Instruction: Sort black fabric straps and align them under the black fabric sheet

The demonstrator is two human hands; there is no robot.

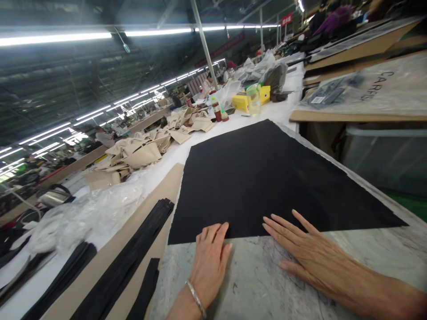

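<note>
A large black sheet (253,182) lies flat on a grey, marble-patterned board (253,271). My left hand (211,258), with a bracelet at the wrist, rests at the near edge of the sheet; its fingers lie side by side on the black material and the thumb stands a little apart. Farther right, my right hand (303,246) is stretched out flat, fingertips on the sheet's near edge and palm over the board. Neither hand holds anything. Bundles of long black strips (130,253) lie to the left on brown cardboard (171,182).
Beige cut pieces (143,149) are heaped on the white table at the left, near crumpled clear plastic (96,213). Beyond the sheet stand a yellow box (240,102), a clear cup (254,100) and small bottles (216,110). A shelf with plastic-wrapped goods (373,89) borders the right.
</note>
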